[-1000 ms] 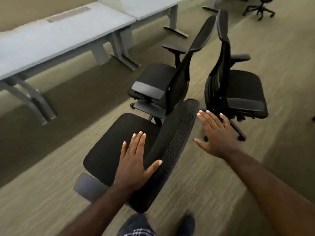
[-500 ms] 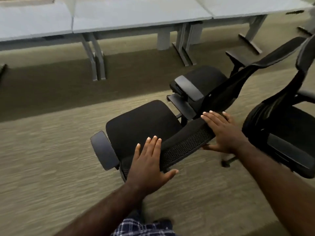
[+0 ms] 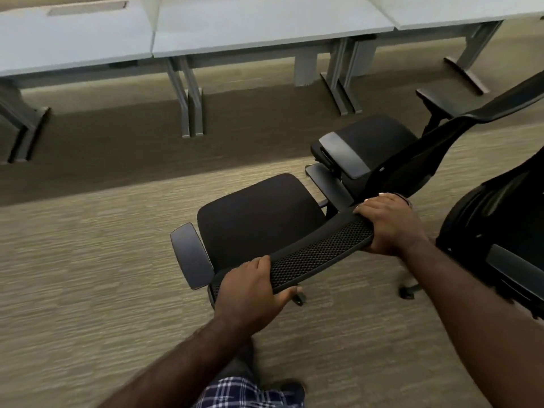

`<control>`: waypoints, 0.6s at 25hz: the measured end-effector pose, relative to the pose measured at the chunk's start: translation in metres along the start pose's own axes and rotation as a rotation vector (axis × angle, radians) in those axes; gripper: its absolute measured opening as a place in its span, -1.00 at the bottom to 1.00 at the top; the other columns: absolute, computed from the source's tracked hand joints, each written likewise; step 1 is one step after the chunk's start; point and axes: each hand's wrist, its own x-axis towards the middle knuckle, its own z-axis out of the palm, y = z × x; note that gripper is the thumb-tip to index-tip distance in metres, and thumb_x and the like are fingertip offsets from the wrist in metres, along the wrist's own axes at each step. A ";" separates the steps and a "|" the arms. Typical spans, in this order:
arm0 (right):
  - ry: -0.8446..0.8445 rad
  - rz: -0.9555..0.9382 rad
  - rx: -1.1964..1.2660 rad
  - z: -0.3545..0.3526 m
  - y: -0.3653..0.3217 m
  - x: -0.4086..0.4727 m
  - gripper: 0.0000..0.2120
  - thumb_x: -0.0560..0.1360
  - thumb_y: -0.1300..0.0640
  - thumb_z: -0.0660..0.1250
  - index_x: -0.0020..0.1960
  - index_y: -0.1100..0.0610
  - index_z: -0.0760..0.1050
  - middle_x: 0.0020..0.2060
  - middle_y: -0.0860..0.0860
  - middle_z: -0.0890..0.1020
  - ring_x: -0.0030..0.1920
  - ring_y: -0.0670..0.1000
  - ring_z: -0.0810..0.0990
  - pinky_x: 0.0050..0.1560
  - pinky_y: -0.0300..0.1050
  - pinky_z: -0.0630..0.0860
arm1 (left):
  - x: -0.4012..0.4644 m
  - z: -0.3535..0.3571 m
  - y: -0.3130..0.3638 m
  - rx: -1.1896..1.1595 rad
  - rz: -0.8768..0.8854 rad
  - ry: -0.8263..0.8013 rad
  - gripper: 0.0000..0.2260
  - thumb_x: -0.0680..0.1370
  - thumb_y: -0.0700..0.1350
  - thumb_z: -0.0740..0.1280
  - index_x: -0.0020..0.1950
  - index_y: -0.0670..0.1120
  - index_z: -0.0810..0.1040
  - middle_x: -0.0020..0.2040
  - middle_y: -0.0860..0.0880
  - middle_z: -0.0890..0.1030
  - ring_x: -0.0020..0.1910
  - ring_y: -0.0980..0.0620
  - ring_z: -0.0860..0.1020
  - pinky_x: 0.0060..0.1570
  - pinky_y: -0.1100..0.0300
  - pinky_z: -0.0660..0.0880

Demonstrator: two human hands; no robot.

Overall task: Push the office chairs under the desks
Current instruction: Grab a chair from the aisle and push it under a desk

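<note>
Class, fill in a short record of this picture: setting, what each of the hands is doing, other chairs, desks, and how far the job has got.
setting: carpeted office floor
left hand: grips the near chair's backrest at its left end
right hand: grips the same backrest at its right end
near chair seat: faces the desks, short of them
second chair: beside it on the right, closer to the desks
third chair: at the right edge
desks: pale, in a row
progress: no chair under a desk yet
</note>
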 end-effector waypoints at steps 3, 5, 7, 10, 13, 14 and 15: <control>-0.004 -0.018 0.005 -0.005 -0.008 0.012 -0.35 0.16 -0.28 0.44 0.11 0.11 0.60 0.05 0.07 0.67 0.12 0.14 0.60 0.35 0.16 0.37 | 0.005 -0.005 -0.012 0.008 0.019 0.018 -0.31 0.39 0.57 0.03 0.22 0.09 0.43 0.04 0.12 0.58 -0.06 0.10 0.52 -0.13 0.14 0.49; -0.004 -0.016 0.018 -0.009 -0.016 0.021 -0.31 0.14 -0.33 0.27 0.08 0.11 0.61 0.02 0.07 0.68 0.08 0.14 0.61 0.32 0.15 0.38 | 0.009 -0.009 -0.023 0.018 0.032 0.043 -0.29 0.39 0.58 0.01 0.22 0.08 0.44 0.03 0.12 0.58 -0.07 0.11 0.52 -0.19 0.17 0.42; 0.006 -0.018 0.028 -0.009 -0.025 0.030 -0.28 0.13 -0.36 0.17 0.05 0.10 0.61 -0.01 0.06 0.68 0.06 0.13 0.61 0.29 0.13 0.39 | 0.012 -0.013 -0.035 0.028 0.040 0.056 -0.26 0.37 0.60 -0.02 0.23 0.08 0.45 0.02 0.12 0.59 -0.10 0.13 0.51 -0.22 0.20 0.37; 0.002 -0.019 0.035 -0.006 -0.038 0.049 -0.31 0.16 -0.37 0.16 0.05 0.07 0.61 -0.02 0.03 0.67 0.06 0.11 0.60 0.29 0.10 0.38 | 0.019 -0.019 -0.057 0.024 0.036 0.073 -0.22 0.35 0.62 -0.07 0.21 0.08 0.46 -0.01 0.13 0.59 -0.13 0.15 0.50 -0.24 0.20 0.38; -0.022 -0.021 0.029 -0.006 -0.053 0.075 -0.34 0.20 -0.37 0.25 0.10 0.05 0.58 0.02 0.01 0.66 0.10 0.08 0.57 0.32 0.09 0.33 | 0.032 -0.027 -0.083 0.016 0.024 0.060 -0.20 0.33 0.64 -0.09 0.19 0.09 0.46 -0.01 0.12 0.59 -0.12 0.12 0.53 -0.21 0.17 0.49; -0.029 -0.021 0.031 -0.005 -0.058 0.083 -0.33 0.20 -0.38 0.26 0.12 0.05 0.57 0.04 0.01 0.65 0.11 0.08 0.57 0.34 0.09 0.32 | 0.037 -0.030 -0.091 0.014 0.022 0.054 -0.20 0.32 0.64 -0.10 0.18 0.09 0.46 -0.02 0.12 0.59 -0.12 0.11 0.54 -0.20 0.16 0.52; -0.036 -0.019 0.031 -0.004 -0.064 0.093 -0.31 0.20 -0.39 0.25 0.15 0.04 0.56 0.05 0.00 0.65 0.12 0.08 0.56 0.35 0.10 0.31 | 0.042 -0.033 -0.101 0.012 0.018 0.050 -0.20 0.31 0.64 -0.10 0.18 0.09 0.46 -0.02 0.12 0.59 -0.12 0.11 0.53 -0.19 0.15 0.54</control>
